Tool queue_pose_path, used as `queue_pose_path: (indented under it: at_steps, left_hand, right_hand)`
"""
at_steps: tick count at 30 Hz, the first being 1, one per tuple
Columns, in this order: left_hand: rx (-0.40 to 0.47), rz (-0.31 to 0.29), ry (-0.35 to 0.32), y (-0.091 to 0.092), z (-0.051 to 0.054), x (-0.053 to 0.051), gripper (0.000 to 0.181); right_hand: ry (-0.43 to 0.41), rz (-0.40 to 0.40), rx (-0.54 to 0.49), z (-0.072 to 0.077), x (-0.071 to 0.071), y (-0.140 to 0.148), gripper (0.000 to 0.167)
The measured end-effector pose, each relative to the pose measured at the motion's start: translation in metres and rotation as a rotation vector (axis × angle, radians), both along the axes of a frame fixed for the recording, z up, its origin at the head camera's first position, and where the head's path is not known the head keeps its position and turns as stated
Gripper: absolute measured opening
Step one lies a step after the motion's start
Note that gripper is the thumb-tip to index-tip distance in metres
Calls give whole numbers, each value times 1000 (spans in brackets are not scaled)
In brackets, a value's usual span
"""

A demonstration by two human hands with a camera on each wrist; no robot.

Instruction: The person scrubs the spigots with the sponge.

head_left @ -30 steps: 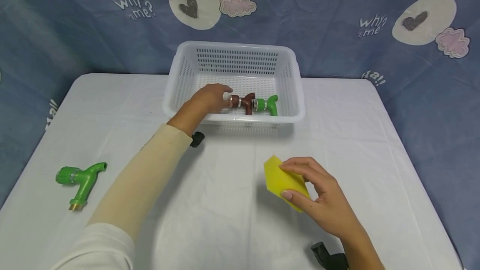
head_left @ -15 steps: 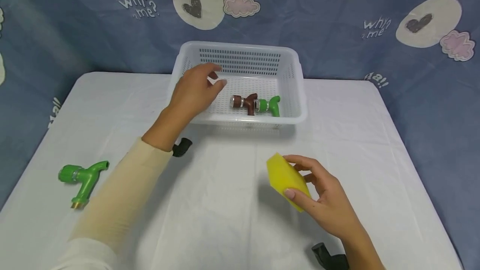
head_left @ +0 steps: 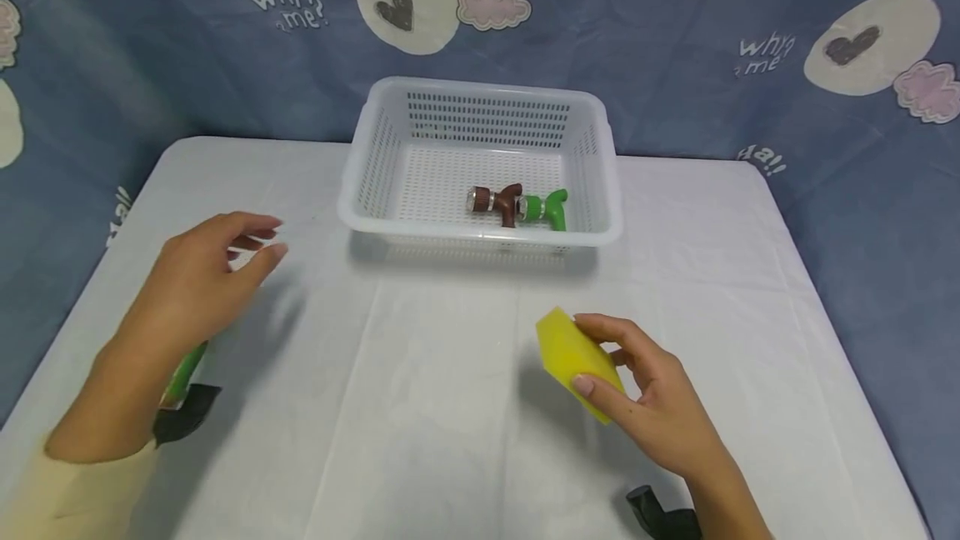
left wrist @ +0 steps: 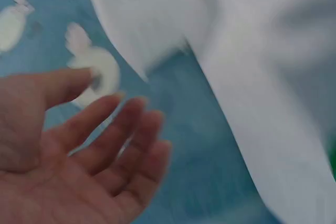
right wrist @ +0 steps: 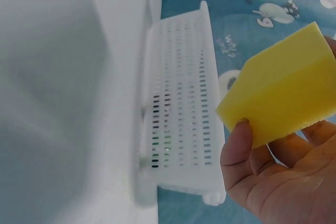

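Note:
My right hand (head_left: 645, 386) pinches a yellow sponge (head_left: 577, 365) between thumb and fingers, held above the white table. The right wrist view shows the sponge (right wrist: 283, 87) close up, with the thumb on its lower edge. My left hand (head_left: 202, 277) hovers over the left side of the table, fingers loosely bent and holding nothing. Beneath its wrist lies a green tap (head_left: 183, 375), mostly hidden by the forearm. A brown tap (head_left: 506, 202) and another green tap (head_left: 553, 208) lie side by side in the white plastic basket (head_left: 480, 236).
The basket stands at the back middle of the white-covered table (head_left: 420, 407). A blue printed cloth (head_left: 637, 40) hangs behind and around the table. Black pieces (head_left: 660, 515) show at both wrists.
My left hand has come out of the basket and swung left towards the near side, over the green tap. Both taps in the basket stay put. The right hand keeps the sponge nearly still.

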State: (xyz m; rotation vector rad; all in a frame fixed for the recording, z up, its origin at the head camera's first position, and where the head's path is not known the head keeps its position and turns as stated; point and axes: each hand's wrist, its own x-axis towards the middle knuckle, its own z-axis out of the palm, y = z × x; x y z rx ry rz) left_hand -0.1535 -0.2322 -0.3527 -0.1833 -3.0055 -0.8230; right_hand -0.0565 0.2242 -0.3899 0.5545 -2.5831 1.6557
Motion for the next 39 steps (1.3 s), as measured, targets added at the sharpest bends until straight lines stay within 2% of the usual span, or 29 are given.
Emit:
queue_pose_path:
  at_steps: [3, 6, 9, 12, 15, 19, 22, 24, 27, 30, 33, 39]
  left_hand:
    - [-146, 4, -97, -41, -13, 11, 44]
    - [-247, 2, -211, -73, -24, 21, 51]
    - [-277, -25, -337, -95, -35, 28, 58]
    - [-300, -40, -435, -104, -43, 33, 62]
    - [-318, -15, -445, -109, -47, 35, 62]
    - [-327, 37, -418, -119, -55, 38, 57]
    - [-339, 54, -393, -124, -60, 38, 52]
    - [-336, 54, -381, -124, -60, 37, 49]
    - [-288, 10, -382, -121, -54, 37, 49]
    - [-210, -39, -368, -107, -46, 37, 54]
    - [-130, -103, -316, -79, -37, 36, 52]
    - [33, -292, -172, -3, -16, 30, 44]
  right_hand:
    - [-13, 2, 21, -1, 0, 0, 57]
    - [-18, -1, 38, -2, 0, 0, 58]
    - [-21, -4, 44, -2, 0, 0, 58]
    - [-11, -4, 52, -2, 0, -2, 57]
    - [-10, -10, 60, -1, 0, -3, 56]
    - [-17, -15, 63, 0, 2, -2, 56]
    - [-6, -15, 62, -1, 2, -2, 56]
    - [-3, -16, 63, -1, 3, -2, 56]
    - [-22, -11, 69, -1, 2, -3, 56]
    - [-33, -3, 74, 0, 0, -3, 56]
    - [-36, 4, 72, 0, 0, -5, 56]
    - [-3, 34, 45, 4, -1, -12, 61]
